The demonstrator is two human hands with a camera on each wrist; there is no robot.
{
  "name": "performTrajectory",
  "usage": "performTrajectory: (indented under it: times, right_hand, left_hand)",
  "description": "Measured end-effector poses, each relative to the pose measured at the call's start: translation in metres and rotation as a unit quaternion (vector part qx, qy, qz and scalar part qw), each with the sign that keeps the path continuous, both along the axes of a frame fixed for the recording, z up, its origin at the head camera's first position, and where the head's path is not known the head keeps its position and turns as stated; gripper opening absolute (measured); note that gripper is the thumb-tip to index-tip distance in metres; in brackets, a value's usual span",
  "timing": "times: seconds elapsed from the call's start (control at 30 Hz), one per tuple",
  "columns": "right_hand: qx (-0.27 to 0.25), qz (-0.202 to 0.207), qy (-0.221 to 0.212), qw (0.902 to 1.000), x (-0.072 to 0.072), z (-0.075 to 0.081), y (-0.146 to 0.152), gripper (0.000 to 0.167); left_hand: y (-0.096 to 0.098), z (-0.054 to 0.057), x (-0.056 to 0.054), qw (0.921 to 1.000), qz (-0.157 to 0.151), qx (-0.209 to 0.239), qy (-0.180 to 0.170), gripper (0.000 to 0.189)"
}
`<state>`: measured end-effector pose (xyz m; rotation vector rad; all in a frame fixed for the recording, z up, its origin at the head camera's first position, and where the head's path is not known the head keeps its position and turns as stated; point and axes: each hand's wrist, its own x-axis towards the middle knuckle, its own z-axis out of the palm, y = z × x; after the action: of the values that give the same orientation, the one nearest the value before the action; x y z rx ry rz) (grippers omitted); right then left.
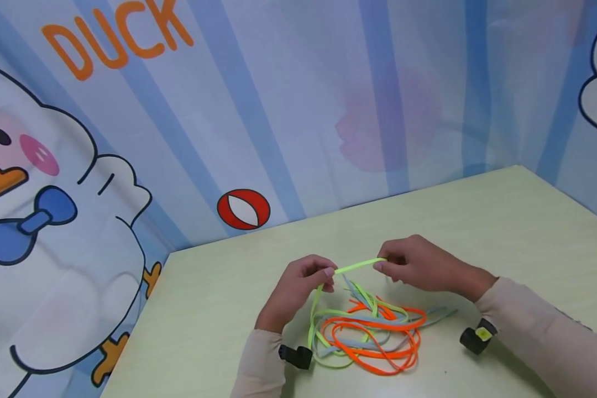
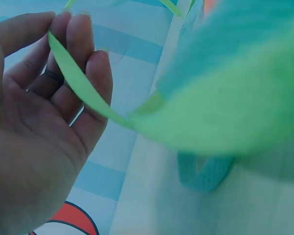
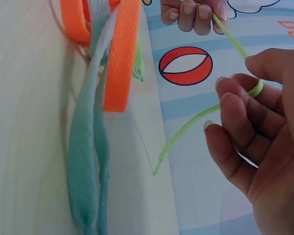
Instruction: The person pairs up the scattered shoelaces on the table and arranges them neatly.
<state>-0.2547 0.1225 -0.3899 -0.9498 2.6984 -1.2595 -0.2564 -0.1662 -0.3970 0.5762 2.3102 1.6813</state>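
Note:
A flat neon yellow-green shoelace [image 1: 356,266] is stretched between both hands above the table. My left hand [image 1: 300,284] pinches it between thumb and fingertips, and from there the lace hangs down to the pile. My right hand [image 1: 423,265] pinches it farther right; in the right wrist view its free end [image 3: 181,132] dangles past the fingers. Below the hands lies a loose tangle of orange laces [image 1: 373,354], grey-blue laces [image 1: 440,314] and more yellow-green ones. In the left wrist view the green lace [image 2: 83,88] runs from the left fingertips toward the camera, blurred up close.
The pale wooden table [image 1: 204,320] meets a printed backdrop [image 1: 303,110] with blue stripes, a duck and a red ball at its far edge. A black wrist camera [image 1: 298,357] on the left sleeve and another camera [image 1: 477,337] on the right sleeve hang near the pile.

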Motion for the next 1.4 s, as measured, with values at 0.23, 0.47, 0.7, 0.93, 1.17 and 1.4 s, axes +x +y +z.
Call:
performTrajectory:
  times: [0.23,0.47,0.7,0.93,1.17,1.4]
  right_hand:
    - [-0.043,-0.039,0.055,0.9968,-0.001,0.001,0.002,0.011]
    - [-0.051,-0.064,0.072,0.9941,-0.001,0.002,0.004,0.009]
    - [-0.049,-0.073,0.075,0.9933,-0.003,0.001,0.004,0.007]
    - [-0.039,-0.079,0.083,0.9926,-0.004,0.002,0.005,0.008]
    - [-0.04,-0.085,0.085,0.9919,-0.007,0.001,0.006,0.006]
    - [-0.039,-0.09,0.088,0.9913,-0.013,-0.001,0.005,0.008]
  left_hand:
    - [-0.002,0.004,0.001,0.9998,0.007,0.019,-0.005,0.026]
    - [-0.006,0.008,0.002,0.9964,0.028,0.077,-0.019,0.024]
    - [-0.008,0.009,0.001,0.983,0.028,0.178,-0.035,0.029]
    - [-0.008,0.009,-0.004,0.9743,0.034,0.221,-0.032,0.019]
    - [-0.004,0.009,-0.011,0.9642,0.063,0.254,-0.042,0.014]
    - [-0.004,0.01,-0.019,0.9499,0.072,0.302,-0.039,0.009]
